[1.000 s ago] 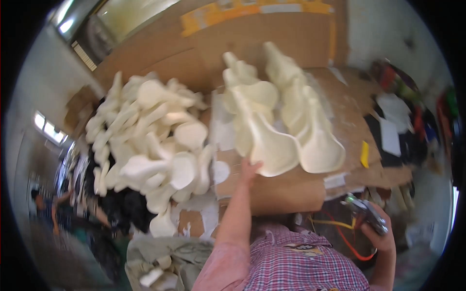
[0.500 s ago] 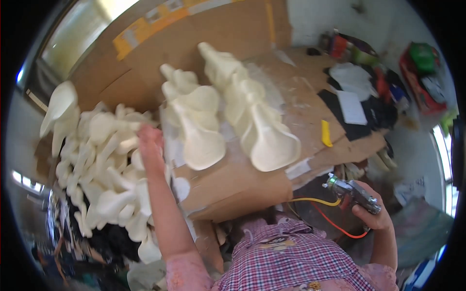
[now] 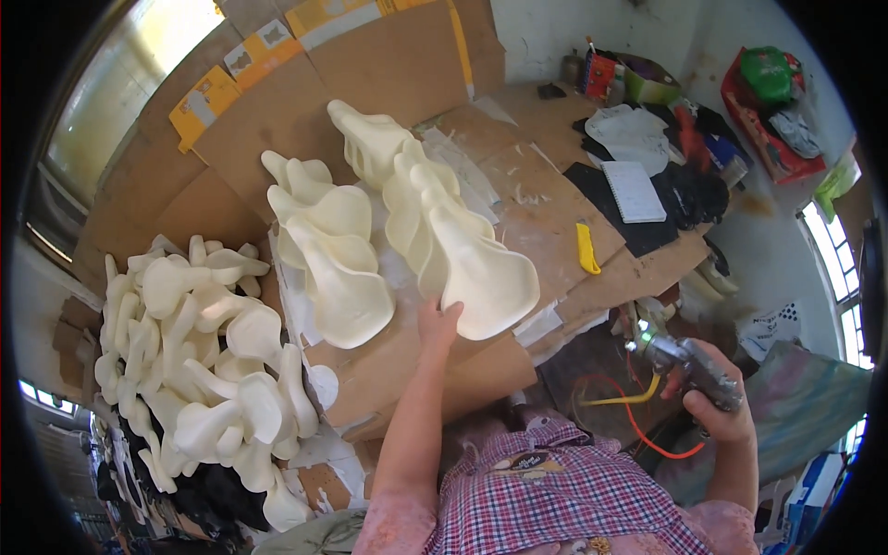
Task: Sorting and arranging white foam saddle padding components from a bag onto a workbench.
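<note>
Two rows of overlapping cream spoon-shaped pieces lie on the cardboard-covered table. My left hand [image 3: 438, 323] is at the near end of the right row, its thumb and fingers at the left edge of the front spoon-shaped piece [image 3: 490, 287]; some fingers are hidden. To its left is the shorter row [image 3: 338, 287]. My right hand [image 3: 717, 398] is wrapped round a metal spray gun [image 3: 680, 363], held off the table's right front edge, pointing up and left. A yellow hose [image 3: 620, 400] and an orange hose [image 3: 647, 442] hang from it.
A heap of similar cream pieces [image 3: 213, 361] stands left of the table. A yellow cutter-like tool [image 3: 586, 248] and a spiral notebook [image 3: 635, 192] lie on the right. Behind them are a green box [image 3: 650, 81] and a red container [image 3: 599, 72]. A cardboard sheet [image 3: 398, 55] backs the table.
My left hand has moved right, from the heap to the front piece of the right row. A piece raised above the heap's left side is no longer there. The spray gun stays in my right hand.
</note>
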Motion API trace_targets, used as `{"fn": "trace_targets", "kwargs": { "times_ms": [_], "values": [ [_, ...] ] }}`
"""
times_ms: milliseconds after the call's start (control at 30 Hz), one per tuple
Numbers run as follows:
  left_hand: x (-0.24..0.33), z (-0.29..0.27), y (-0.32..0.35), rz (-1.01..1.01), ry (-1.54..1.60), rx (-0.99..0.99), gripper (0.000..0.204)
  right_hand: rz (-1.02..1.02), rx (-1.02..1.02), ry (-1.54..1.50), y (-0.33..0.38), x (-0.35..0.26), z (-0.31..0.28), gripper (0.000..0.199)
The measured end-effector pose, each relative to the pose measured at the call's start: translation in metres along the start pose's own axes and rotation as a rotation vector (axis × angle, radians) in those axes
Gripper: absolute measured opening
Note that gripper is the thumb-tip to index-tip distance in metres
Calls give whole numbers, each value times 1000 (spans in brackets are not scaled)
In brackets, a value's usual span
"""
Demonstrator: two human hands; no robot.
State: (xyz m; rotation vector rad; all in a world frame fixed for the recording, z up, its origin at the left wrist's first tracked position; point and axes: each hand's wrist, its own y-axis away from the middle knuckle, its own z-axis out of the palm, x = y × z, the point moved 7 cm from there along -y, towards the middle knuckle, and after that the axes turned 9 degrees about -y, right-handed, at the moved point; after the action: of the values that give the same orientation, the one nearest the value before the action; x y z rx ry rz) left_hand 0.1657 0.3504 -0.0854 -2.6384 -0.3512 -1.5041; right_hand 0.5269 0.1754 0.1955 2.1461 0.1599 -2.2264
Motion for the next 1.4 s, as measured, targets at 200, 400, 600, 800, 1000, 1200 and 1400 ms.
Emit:
{"fn": "trace_targets", "kwargs": {
  "times_ms": [200, 400, 600, 800, 1000, 1200, 1400],
  "values": [
    [20, -125, 27, -73, 488, 217, 37, 40, -235, 371, -13, 20, -2, 47],
    [20, -153, 20, -68, 679, 306, 39, -54, 8, -52, -28, 2, -11, 55],
    [14, -33, -31, -130, 750, -65, 44, 122, -153, 198, -35, 43, -19, 47],
    [4, -22, -35, -102, 332, -125, 49, 148, -148, -35, -75, 73, 6, 46],
    [13, -25, -1, 11, 428, -75, 61, 236, -281, 23, -102, 111, 19, 32],
    [-3, -313, 53, -50, 773, 650, 75, 41, -565, 76, -115, 86, 120, 21],
    [124, -481, 97, 386, 859, 932, 88, 27, -608, 85, -132, 87, 126, 20]
  ]
}}
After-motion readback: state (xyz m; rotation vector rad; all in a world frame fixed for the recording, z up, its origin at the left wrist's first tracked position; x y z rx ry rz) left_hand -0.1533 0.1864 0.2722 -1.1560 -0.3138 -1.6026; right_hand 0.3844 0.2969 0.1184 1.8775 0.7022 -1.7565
